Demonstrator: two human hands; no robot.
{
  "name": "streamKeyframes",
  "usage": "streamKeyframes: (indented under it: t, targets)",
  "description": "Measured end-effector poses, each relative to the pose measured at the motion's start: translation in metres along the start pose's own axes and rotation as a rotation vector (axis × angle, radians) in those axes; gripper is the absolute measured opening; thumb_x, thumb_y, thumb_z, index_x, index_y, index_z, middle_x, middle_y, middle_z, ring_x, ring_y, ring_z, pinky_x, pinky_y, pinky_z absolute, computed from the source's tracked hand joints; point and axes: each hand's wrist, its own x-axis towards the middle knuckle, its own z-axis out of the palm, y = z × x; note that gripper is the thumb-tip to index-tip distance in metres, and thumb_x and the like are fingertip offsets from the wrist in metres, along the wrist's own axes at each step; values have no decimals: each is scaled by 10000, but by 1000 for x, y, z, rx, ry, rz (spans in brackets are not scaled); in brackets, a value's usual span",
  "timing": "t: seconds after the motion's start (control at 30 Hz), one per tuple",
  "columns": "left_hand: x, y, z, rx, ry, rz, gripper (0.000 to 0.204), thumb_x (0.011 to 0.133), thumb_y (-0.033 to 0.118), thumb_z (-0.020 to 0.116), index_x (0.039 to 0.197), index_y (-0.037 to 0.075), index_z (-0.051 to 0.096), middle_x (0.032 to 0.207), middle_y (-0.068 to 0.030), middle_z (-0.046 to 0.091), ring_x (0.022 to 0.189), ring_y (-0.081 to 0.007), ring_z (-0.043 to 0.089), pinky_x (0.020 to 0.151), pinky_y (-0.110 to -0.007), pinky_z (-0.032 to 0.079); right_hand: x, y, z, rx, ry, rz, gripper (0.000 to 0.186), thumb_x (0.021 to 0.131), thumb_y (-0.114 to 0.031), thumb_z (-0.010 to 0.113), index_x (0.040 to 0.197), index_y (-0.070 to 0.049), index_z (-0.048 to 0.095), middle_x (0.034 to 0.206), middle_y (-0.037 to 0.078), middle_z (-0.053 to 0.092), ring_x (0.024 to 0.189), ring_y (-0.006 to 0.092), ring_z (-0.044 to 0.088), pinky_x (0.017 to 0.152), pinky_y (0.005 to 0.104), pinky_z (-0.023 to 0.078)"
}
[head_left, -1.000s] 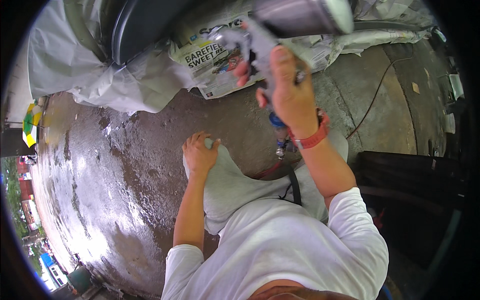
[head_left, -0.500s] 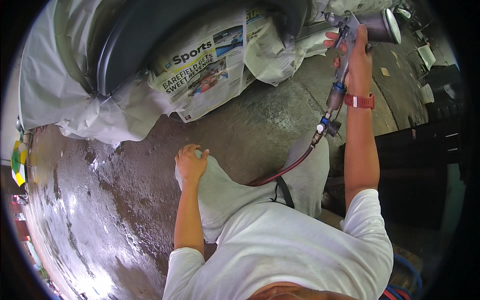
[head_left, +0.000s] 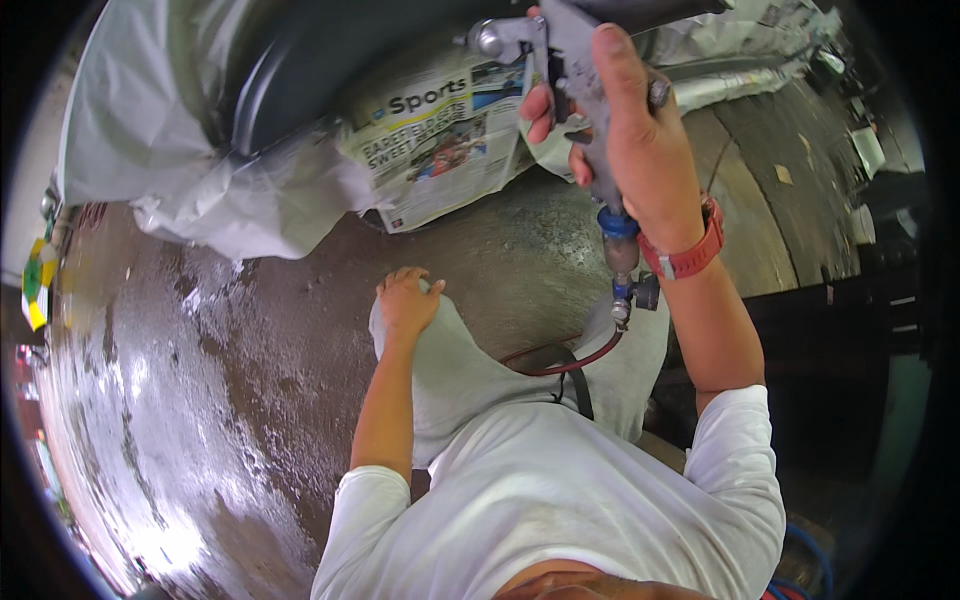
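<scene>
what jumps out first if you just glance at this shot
The right hand, raised at top centre, grips a grey spray gun with a red hose trailing below. Behind it, newspaper and pale plastic sheeting mask a dark curved panel. The left hand rests on the knee above wet, shiny concrete floor.

Wet concrete floor (head_left: pixel 200 400) glistens in daylight.
</scene>
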Motion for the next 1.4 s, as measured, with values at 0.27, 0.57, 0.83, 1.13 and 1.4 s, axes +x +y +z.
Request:
streamKeyframes:
  t: [0.27, 0.57, 0.83, 1.13, 1.4]
  targets:
    - [-1, 4, -3, 25, -59, -45, 408, 895, 458, 730, 1169, 155, 739, 1275, -65, 675, 1291, -286, 542, 1117, -476, 366, -11, 11, 80, -114, -336, 32, 560, 1057, -500, 564, 1254, 17, 649, 886, 82, 728, 713, 83, 658, 456, 213, 446]
    - [-2, 8, 0, 5, -3, -23, 383, 861, 426, 773, 1127, 151, 754, 1248, -55, 697, 1260, -288, 578, 1096, -468, 393, 10, -17, 34, -192, -175, 37, 692, 1071, -613, 416, 1449, -47, 543, 925, 101, 721, 745, 110, 685, 450, 218, 435]
    - [-6, 0, -4, -60, 28, -11, 376, 862, 407, 775, 1125, 139, 750, 1232, -60, 697, 1264, -283, 574, 1119, -483, 370, 37, -34, -92, -262, 234, 43, 715, 1042, -660, 427, 1309, -21, 603, 933, 123, 746, 759, 144, 707, 444, 246, 436]
    - [-7, 6, -6, -28, 35, 12, 358, 873, 408, 770, 1115, 146, 750, 1232, -57, 698, 1246, -279, 588, 1116, -468, 385, 67, -36, -165, -359, 563, -21, 603, 1079, -571, 416, 1157, -33, 676, 806, 97, 733, 672, 161, 695, 533, 297, 521]
    - [-8, 2, -5, -17, 44, 5, 360, 880, 409, 762, 1129, 150, 749, 1241, -57, 697, 1252, -280, 584, 1128, -472, 378, 45, -59, -59, -198, 182, 24, 642, 1085, -586, 402, 1241, -4, 624, 793, 117, 717, 641, 182, 702, 504, 285, 528]
